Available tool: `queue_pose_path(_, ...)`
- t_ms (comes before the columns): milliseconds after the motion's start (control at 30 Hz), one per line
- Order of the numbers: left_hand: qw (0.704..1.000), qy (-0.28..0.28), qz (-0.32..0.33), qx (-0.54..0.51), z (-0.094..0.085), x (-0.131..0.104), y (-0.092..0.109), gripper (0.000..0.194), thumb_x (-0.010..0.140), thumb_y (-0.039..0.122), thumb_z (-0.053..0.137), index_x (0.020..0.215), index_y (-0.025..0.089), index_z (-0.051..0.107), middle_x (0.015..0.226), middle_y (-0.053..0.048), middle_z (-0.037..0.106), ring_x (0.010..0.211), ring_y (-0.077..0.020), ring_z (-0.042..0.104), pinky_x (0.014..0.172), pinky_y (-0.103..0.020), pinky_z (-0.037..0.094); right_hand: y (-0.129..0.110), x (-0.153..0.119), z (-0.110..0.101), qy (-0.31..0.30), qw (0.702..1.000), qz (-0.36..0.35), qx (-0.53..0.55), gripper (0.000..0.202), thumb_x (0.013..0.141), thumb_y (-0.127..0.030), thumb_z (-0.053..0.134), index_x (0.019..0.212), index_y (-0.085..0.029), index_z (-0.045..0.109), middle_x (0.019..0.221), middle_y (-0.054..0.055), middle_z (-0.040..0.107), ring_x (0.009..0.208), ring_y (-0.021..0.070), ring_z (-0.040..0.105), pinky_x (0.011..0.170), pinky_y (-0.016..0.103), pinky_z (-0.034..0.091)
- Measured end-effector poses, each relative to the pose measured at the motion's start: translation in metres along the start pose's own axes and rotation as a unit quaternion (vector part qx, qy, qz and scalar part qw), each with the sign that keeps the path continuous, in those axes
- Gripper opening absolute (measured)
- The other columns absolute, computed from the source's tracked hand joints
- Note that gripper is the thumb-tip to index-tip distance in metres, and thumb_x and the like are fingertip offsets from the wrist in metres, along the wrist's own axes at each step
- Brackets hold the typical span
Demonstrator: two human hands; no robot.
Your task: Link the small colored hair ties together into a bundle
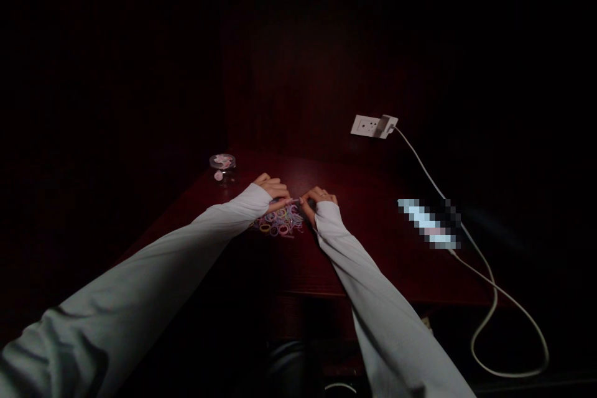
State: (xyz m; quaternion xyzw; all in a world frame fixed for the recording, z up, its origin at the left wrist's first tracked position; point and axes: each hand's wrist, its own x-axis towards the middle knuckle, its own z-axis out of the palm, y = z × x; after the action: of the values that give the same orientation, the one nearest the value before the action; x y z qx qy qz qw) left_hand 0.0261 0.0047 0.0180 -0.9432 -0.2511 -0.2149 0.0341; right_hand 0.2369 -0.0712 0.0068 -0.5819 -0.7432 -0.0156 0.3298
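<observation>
A loose pile of small coloured hair ties (280, 222), in purple, pink and yellow, lies on the dark red table. Just above its far right edge, a thin pale purple hair tie (294, 201) spans the gap between my two hands. My left hand (274, 189) pinches one end, its wrist over the pile's left side. The other end is between the closed fingertips of my right hand (317, 199), which has a ring on one finger. Dim light and small size blur the tie's detail.
A clear container (222, 163) with pink and white pieces stands at the table's far left. On the right lies a pixelated, lit phone (426, 222), its white cable (494, 298) looping past the table's edge and up to a charger (387, 126) in the wall socket (364, 126).
</observation>
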Motion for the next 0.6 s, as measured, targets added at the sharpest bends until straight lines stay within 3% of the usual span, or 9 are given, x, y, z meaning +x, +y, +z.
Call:
queue_pose_path(133,1.0,-0.004,0.005,-0.012,-0.003,-0.001,0.002,0.03,0.106,0.037,0.048,0.093,0.023,0.071,0.089,-0.002,0.072,0.088,-0.0192,0.057,0.085,-0.036,0.033,0.011,0.003,-0.002,0.014,1.0,-0.018,0.021,0.023,0.101,-0.035,0.056,0.089,-0.025,0.073,0.094,0.005,0.071,0.094,0.0226,0.06,0.089,0.035,0.037)
queue_pose_path(367,0.999,0.047,-0.024,-0.008,-0.008,-0.007,-0.011,0.03,0.105,0.036,0.048,0.091,0.023,0.071,0.092,0.0,0.075,0.091,-0.0191,0.059,0.087,-0.037,0.034,0.047,0.009,-0.014,0.085,0.988,0.12,-0.05,0.022,0.099,-0.037,0.063,0.093,-0.023,0.078,0.101,0.007,0.07,0.098,0.0244,0.056,0.087,0.037,0.03)
queue_pose_path(600,0.982,0.112,-0.153,-0.021,-0.013,-0.009,-0.03,0.028,0.102,0.035,0.05,0.087,0.022,0.07,0.095,-0.001,0.075,0.095,-0.0203,0.061,0.091,-0.037,0.037,0.063,0.006,-0.013,0.092,0.983,0.133,-0.084,0.029,0.099,-0.044,0.063,0.087,-0.023,0.078,0.095,0.008,0.067,0.093,0.0249,0.05,0.084,0.038,0.026)
